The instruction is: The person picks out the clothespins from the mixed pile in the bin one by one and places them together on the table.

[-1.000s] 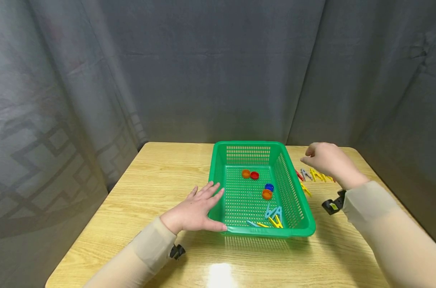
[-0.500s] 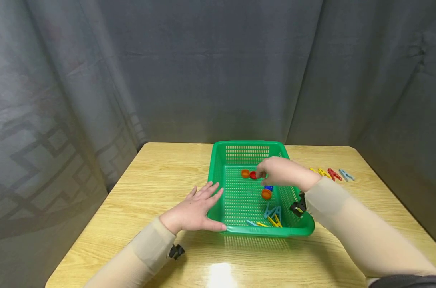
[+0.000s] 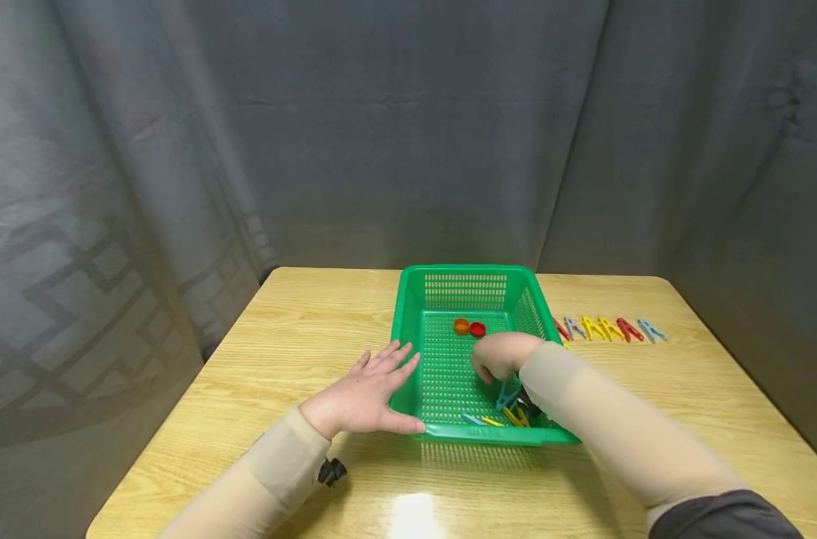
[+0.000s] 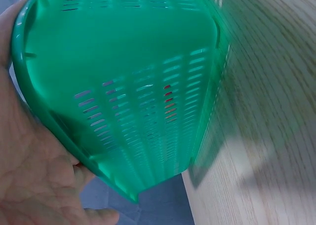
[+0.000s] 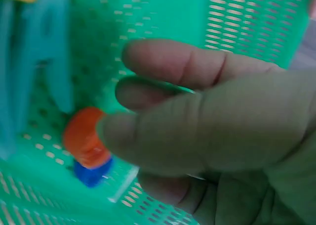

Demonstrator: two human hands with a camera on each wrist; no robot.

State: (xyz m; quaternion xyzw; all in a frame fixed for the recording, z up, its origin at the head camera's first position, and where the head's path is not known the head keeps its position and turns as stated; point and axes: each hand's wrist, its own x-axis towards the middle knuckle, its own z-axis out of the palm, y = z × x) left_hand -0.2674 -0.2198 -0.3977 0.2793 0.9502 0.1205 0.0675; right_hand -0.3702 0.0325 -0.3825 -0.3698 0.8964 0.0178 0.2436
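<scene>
A green plastic basket (image 3: 408,299) stands on the table, and my left hand (image 3: 374,393) rests with spread fingers on its near left rim. My right hand (image 3: 502,355) reaches down inside the basket, fingers loosely bent and nothing visible between them. In the right wrist view its thumb tip overlaps the edge of an orange cap (image 5: 81,136); contact cannot be told. A blue cap (image 5: 94,174) lies beside that one. Light blue clothespins (image 3: 507,397) and yellow clothespins (image 3: 518,418) lie near the basket's front. Farther back are an orange cap (image 3: 461,326) and a red cap (image 3: 478,329).
To the basket's right runs a row of clothespins on the wooden table (image 3: 327,314): grey (image 3: 573,328), yellow (image 3: 593,328), red (image 3: 629,329) and light blue (image 3: 651,330). The basket wall partly hides the leftmost ones. Dark grey curtains (image 3: 381,135) surround the table.
My right hand has moved from above the clothespin row, leftward over the rim, and down into the basket. It now covers the front orange and blue caps in the head view. My left hand stays put.
</scene>
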